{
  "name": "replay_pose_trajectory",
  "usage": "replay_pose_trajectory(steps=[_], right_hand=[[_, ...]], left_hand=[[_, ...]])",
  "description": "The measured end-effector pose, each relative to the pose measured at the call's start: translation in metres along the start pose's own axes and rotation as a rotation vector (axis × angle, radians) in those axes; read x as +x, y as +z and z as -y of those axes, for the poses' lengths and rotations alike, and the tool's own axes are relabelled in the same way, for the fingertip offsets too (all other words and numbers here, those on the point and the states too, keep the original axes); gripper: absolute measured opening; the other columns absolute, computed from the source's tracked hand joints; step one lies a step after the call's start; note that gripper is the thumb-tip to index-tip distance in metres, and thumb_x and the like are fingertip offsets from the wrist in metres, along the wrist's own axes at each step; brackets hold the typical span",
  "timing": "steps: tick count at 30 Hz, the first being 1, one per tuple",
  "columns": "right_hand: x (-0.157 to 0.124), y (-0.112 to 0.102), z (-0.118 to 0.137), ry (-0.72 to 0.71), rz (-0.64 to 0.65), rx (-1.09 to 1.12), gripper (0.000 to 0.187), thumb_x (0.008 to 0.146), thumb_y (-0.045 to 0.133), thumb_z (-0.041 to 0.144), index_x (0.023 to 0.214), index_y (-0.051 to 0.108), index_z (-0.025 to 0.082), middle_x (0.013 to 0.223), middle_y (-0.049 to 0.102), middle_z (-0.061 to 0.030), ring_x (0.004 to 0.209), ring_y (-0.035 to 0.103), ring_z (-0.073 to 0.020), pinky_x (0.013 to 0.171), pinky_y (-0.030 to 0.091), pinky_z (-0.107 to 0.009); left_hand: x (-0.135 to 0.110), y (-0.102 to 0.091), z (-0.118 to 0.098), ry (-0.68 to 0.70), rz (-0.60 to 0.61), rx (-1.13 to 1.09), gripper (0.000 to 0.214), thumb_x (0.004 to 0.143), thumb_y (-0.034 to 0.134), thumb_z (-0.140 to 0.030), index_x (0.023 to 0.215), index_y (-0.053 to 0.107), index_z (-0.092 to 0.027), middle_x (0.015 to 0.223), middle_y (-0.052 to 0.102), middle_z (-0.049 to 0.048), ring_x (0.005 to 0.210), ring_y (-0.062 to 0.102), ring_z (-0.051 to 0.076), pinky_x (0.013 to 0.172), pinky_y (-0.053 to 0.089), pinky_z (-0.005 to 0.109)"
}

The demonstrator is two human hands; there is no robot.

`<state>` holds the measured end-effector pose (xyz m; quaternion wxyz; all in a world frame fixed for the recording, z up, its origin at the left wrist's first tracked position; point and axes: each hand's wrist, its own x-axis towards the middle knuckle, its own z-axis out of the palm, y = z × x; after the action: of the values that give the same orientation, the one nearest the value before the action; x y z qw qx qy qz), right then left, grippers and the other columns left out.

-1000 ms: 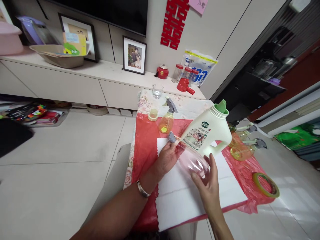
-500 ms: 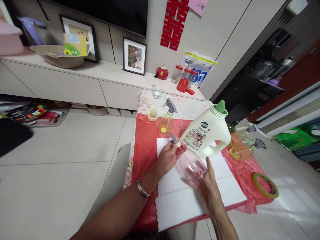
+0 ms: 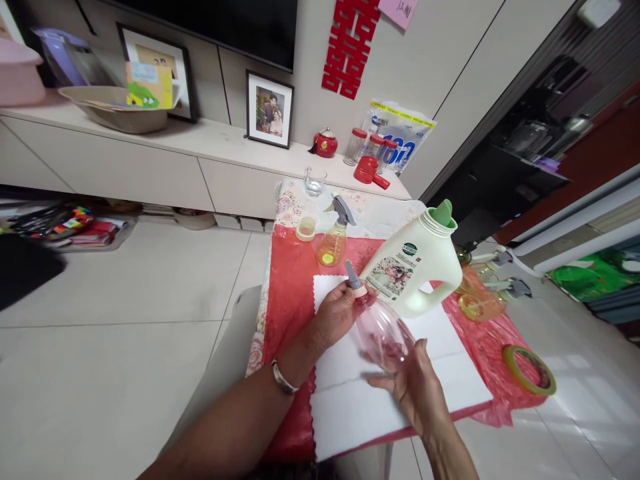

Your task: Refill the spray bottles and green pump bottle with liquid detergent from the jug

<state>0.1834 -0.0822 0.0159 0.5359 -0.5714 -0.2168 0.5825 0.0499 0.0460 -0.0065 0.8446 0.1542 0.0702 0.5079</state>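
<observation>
A clear pink spray bottle [image 3: 383, 331] with a grey trigger head lies tilted between my hands above a white sheet [image 3: 360, 393]. My left hand [image 3: 336, 315] is closed round its neck and cap, thumb near the grey head. My right hand [image 3: 415, 387] cups the bottle's round bottom from below, fingers curled on it. Just beyond stands a white detergent jug [image 3: 417, 263] with a green spout, leaning toward the bottle. An orange spray bottle [image 3: 333, 241] stands further back on the red table cover [image 3: 290, 293].
Two more spray bottles [image 3: 487, 287] lie at the right, a tape roll [image 3: 530, 369] near the front right corner. A small yellow cap [image 3: 305, 229] and a glass [image 3: 314, 181] stand at the far end. A cabinet [image 3: 150, 160] with frames and jars runs behind.
My right hand slid down from the side of the pink bottle to under its base. My left hand turned the neck, so the grey head now points more upward.
</observation>
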Motion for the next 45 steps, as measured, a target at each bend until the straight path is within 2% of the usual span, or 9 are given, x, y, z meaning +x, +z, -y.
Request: replay_pose_trajectory(steps=[3, 6, 8, 13, 16, 20, 25, 35, 45], right_hand=[[0.001, -0.007, -0.010, -0.457, -0.191, -0.488, 0.103, 0.074, 0.077, 0.062, 0.156, 0.020, 0.036, 0.151, 0.032, -0.0118, 0.124, 0.051, -0.0286, 0.091, 0.055, -0.047], [0.003, -0.012, -0.015, -0.704, -0.257, -0.840, 0.102, 0.073, 0.080, 0.052, 0.157, 0.026, 0.029, 0.141, 0.043, -0.0132, 0.122, 0.051, -0.0275, 0.097, 0.052, -0.045], [0.004, -0.012, -0.016, -0.647, -0.199, -0.773, 0.095, 0.080, 0.073, 0.056, 0.157, 0.027, 0.026, 0.134, 0.050, -0.0133, 0.116, 0.055, -0.0266, 0.096, 0.051, -0.044], [0.003, 0.000, -0.010, -0.046, 0.090, -0.074, 0.097, 0.083, 0.053, 0.078, 0.154, 0.030, 0.017, 0.115, 0.062, -0.0190, 0.084, 0.066, -0.0279, 0.073, 0.055, -0.044], [0.003, 0.005, -0.009, 0.147, 0.178, 0.007, 0.097, 0.084, 0.042, 0.084, 0.150, 0.034, 0.014, 0.122, 0.059, -0.0229, 0.082, 0.066, -0.0288, 0.072, 0.055, -0.047], [0.004, 0.004, -0.011, -0.318, -0.068, -0.503, 0.089, 0.085, 0.058, 0.070, 0.156, 0.023, 0.029, 0.149, 0.037, -0.0138, 0.127, 0.049, -0.0307, 0.095, 0.051, -0.049], [0.010, 0.002, -0.010, -0.711, -0.164, -1.143, 0.094, 0.082, 0.068, 0.057, 0.158, 0.024, 0.024, 0.133, 0.049, -0.0138, 0.122, 0.052, -0.0281, 0.099, 0.050, -0.046], [0.026, 0.023, 0.010, -0.496, 0.032, -1.051, 0.117, 0.070, 0.076, 0.045, 0.160, 0.005, 0.027, 0.146, 0.041, -0.0115, 0.128, 0.049, -0.0280, 0.106, 0.046, -0.046], [0.064, 0.070, 0.038, -0.900, -0.080, -0.666, 0.108, 0.074, 0.078, 0.046, 0.157, 0.015, 0.019, 0.150, 0.034, -0.0157, 0.137, 0.040, -0.0268, 0.114, 0.038, -0.042]], left_hand=[[0.000, 0.002, -0.001, 0.013, -0.026, -0.008, 0.028, 0.073, 0.085, -0.025, 0.091, 0.068, -0.014, 0.093, 0.072, 0.0048, 0.097, 0.068, 0.019, 0.113, 0.040, 0.042], [-0.001, 0.001, -0.001, 0.012, -0.020, -0.012, 0.029, 0.073, 0.085, -0.026, 0.092, 0.067, -0.014, 0.094, 0.072, 0.0048, 0.098, 0.069, 0.019, 0.113, 0.040, 0.041], [-0.002, 0.000, -0.002, 0.009, -0.001, 0.003, 0.032, 0.071, 0.087, -0.027, 0.092, 0.067, -0.015, 0.093, 0.072, 0.0040, 0.096, 0.069, 0.019, 0.113, 0.040, 0.042], [-0.001, -0.004, 0.000, 0.004, 0.027, 0.025, 0.034, 0.070, 0.087, -0.032, 0.091, 0.068, -0.013, 0.089, 0.071, 0.0047, 0.090, 0.069, 0.019, 0.110, 0.043, 0.044], [0.000, -0.004, 0.001, 0.003, 0.021, 0.007, 0.035, 0.071, 0.087, -0.034, 0.091, 0.068, -0.013, 0.089, 0.071, 0.0052, 0.088, 0.069, 0.019, 0.106, 0.045, 0.043], [0.001, -0.003, 0.000, 0.032, -0.050, 0.010, 0.033, 0.070, 0.087, -0.031, 0.092, 0.069, -0.015, 0.090, 0.071, 0.0043, 0.089, 0.068, 0.016, 0.100, 0.046, 0.036], [0.001, -0.004, -0.003, 0.038, 0.002, 0.096, 0.033, 0.071, 0.086, -0.033, 0.095, 0.071, -0.016, 0.089, 0.070, 0.0047, 0.089, 0.065, 0.017, 0.095, 0.046, 0.033], [-0.004, -0.004, -0.004, 0.109, 0.062, 0.577, 0.034, 0.080, 0.075, -0.041, 0.102, 0.077, -0.016, 0.102, 0.074, 0.0082, 0.097, 0.064, 0.023, 0.092, 0.044, 0.033], [0.009, -0.025, 0.006, 0.253, -0.373, 0.371, 0.016, 0.079, 0.075, -0.026, 0.092, 0.072, -0.017, 0.095, 0.073, 0.0080, 0.090, 0.065, 0.021, 0.087, 0.047, 0.033]])
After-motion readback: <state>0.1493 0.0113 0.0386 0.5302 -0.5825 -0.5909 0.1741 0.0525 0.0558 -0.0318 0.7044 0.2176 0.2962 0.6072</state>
